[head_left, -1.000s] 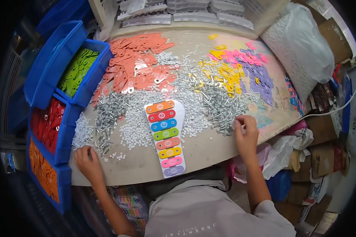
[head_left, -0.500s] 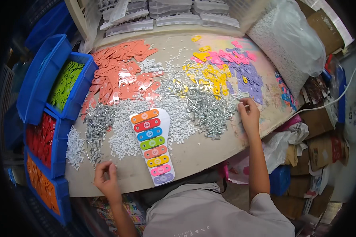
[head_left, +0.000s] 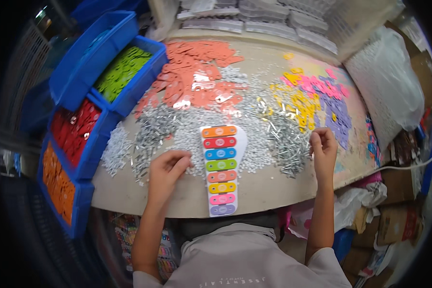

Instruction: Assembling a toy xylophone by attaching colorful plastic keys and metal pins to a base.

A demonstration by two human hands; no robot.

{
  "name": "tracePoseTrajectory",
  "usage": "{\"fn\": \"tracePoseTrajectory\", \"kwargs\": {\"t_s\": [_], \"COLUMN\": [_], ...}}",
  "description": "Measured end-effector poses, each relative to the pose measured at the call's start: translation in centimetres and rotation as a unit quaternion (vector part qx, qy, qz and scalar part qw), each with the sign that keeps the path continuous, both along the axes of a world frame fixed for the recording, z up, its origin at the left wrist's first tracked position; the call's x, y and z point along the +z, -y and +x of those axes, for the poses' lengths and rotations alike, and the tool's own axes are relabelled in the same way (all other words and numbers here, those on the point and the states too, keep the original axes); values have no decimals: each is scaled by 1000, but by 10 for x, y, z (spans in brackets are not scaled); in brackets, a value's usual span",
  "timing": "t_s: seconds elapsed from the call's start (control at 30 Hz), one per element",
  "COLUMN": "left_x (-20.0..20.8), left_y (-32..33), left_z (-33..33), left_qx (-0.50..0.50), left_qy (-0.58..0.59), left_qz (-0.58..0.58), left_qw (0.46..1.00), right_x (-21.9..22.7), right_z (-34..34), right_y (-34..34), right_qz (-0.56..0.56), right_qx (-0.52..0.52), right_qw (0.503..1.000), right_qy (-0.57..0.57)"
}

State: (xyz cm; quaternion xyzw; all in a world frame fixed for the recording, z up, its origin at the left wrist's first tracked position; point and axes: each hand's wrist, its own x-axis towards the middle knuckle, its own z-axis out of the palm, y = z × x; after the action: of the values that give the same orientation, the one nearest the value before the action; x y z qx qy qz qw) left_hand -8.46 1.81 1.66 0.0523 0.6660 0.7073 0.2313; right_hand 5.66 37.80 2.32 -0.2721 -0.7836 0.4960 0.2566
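Note:
A white xylophone-shaped board (head_left: 242,144) with several coloured bars in a column lies on the table in front of me. Just left of it, my left hand (head_left: 167,173) has thumb and forefinger drawn together beside a spread of small white beads (head_left: 189,139). Whatever those fingertips may hold is too small to make out. My right hand (head_left: 324,146) is curled, fingertips together, at the right edge of a pile of silvery metal pins (head_left: 293,149). A tiny dark bit shows under its fingers, but I cannot tell what it is.
Salmon plates (head_left: 192,72) are heaped at the back left; yellow, pink and purple pieces (head_left: 336,115) lie at the back right. Blue bins (head_left: 89,158) of green, red and orange pieces line the left. A plastic bag of white bits (head_left: 389,81) stands at the right.
My left hand has moved forward and right from the table's front edge to beside the board. The right hand stays by the metal pins. The whole view has shifted and turned slightly.

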Motion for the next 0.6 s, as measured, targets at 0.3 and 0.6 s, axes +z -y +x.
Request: {"fn": "tracePoseTrajectory", "kwargs": {"t_s": [0.3, 0.6], "left_x": [-17, -24], "left_y": [-38, -45], "left_z": [-59, -65], "left_qx": [-91, -139], "left_qy": [68, 52], "left_qz": [55, 46], "left_qw": [992, 988], "right_x": [9, -7], "right_z": [-97, -113], "right_y": [83, 91], "right_qz": [-175, -183], "right_qx": [282, 291], "right_qw": [942, 933], "right_qy": [55, 103]}}
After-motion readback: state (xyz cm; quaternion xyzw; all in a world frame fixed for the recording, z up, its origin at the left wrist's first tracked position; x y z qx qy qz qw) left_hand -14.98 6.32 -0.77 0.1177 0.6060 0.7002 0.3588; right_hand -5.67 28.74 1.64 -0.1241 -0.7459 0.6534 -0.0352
